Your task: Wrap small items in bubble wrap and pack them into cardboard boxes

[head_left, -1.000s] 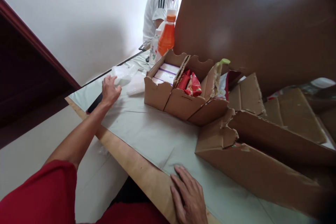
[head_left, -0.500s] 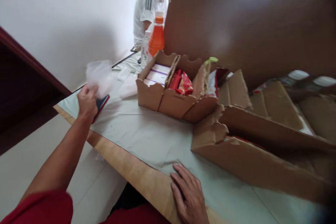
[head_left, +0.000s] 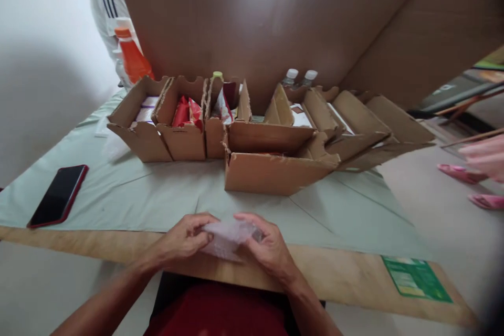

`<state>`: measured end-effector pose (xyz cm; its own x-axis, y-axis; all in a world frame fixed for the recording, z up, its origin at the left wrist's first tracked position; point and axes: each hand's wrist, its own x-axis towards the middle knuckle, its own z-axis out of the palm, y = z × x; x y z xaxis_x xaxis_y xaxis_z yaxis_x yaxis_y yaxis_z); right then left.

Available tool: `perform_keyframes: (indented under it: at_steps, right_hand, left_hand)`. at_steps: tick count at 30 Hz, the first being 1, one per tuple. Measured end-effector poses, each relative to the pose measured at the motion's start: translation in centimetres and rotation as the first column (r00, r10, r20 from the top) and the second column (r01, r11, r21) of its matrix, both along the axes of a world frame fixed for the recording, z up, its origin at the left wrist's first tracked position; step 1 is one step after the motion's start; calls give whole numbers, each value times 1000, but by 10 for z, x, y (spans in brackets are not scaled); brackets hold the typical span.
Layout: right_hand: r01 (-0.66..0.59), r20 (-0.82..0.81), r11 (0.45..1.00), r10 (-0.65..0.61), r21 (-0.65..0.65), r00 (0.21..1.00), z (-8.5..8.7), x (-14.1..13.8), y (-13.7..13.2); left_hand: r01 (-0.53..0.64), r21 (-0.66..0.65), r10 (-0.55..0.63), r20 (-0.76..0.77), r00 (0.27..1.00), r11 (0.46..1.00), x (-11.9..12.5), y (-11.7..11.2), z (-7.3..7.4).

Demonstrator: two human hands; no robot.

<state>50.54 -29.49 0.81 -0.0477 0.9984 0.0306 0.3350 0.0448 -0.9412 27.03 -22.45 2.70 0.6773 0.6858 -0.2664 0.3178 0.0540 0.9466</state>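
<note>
Between my two hands, over the table's front edge, is a clear plastic bag (head_left: 226, 241), crumpled and a little blurred. My left hand (head_left: 191, 236) pinches its left side between thumb and fingers. On the other side, my right hand (head_left: 268, 244) grips the bag with the thumb on top. Just beyond my hands stands a long cardboard box (head_left: 271, 173) lying crosswise; what lies inside it is mostly hidden. A phone with a red case (head_left: 59, 197) rests flat on the cloth to the left.
Cardboard bins (head_left: 149, 142) stand in a row behind, with red packets (head_left: 187, 113) in one. An orange bottle (head_left: 134, 58) is at the back left, near a person in a white sleeve (head_left: 108, 0). A tall cardboard panel (head_left: 255, 26) rises behind. A green card (head_left: 417, 278) lies front right.
My left hand has brought the plastic bag from the table's left side to the middle. My right hand has left the tabletop and now holds the bag too. The view has swung right.
</note>
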Motion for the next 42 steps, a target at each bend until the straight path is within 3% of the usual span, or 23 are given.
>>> perform_keyframes:
  at_steps: [3,6,9,13,19,21,22,24,26,28,30,32,34,37,39,42]
  right_hand:
    - [151,-56,988,-151,2,987,5,3,-9]
    - [188,-47,981,-185,57,982,11,3,-14]
    - [202,-21,966,-202,163,979,19,10,-17]
    - [407,-92,896,-396,176,913,25,32,-22]
    - [604,-80,792,-599,91,797,6,53,-32]
    - [624,-42,778,-622,70,782,-6,57,-35]
    - [626,1,776,-628,76,778,-14,61,-36]
    - [620,132,773,-634,130,762,-28,71,-42]
    - [603,266,759,-650,244,711,-38,81,-50]
    - [548,363,753,-656,364,662,-43,86,-56]
    - [431,438,794,-600,429,669,-41,79,-56]
    - [251,525,877,-452,410,721,-37,59,-45]
    - [53,605,944,-250,325,756,-36,35,-28]
    - [-128,687,972,-44,196,725,-41,17,-6]
    - [-119,718,977,-45,177,695,-49,29,-7]
    - [49,736,974,-201,223,647,-59,73,-30]
  left_hand:
    - [49,66,-50,14,999,997,17,10,11]
    - [50,112,-49,-12,999,992,35,13,14]
    - [57,111,-46,-99,994,992,48,12,5]
    - [45,-19,-47,-132,990,999,40,9,-9]
    - [-16,-145,8,-57,998,989,19,13,-2]
    - [-64,-64,57,-103,993,996,22,17,-5]
    - [-97,40,102,-145,984,994,24,19,-9]
    - [-152,351,234,-205,950,924,28,19,-19]
    - [-164,635,352,-183,918,755,29,15,-28]
    - [-130,791,369,-128,921,598,31,6,-34]
    - [-64,856,301,-110,947,514,36,-5,-35]
    - [50,868,182,-159,970,495,46,-15,-37]
    - [189,836,91,-273,958,515,55,-20,-42]
    - [336,758,47,-434,900,559,59,-17,-53]
    - [369,726,24,-468,883,580,55,-11,-60]
    - [364,691,-40,-437,898,624,45,-3,-63]
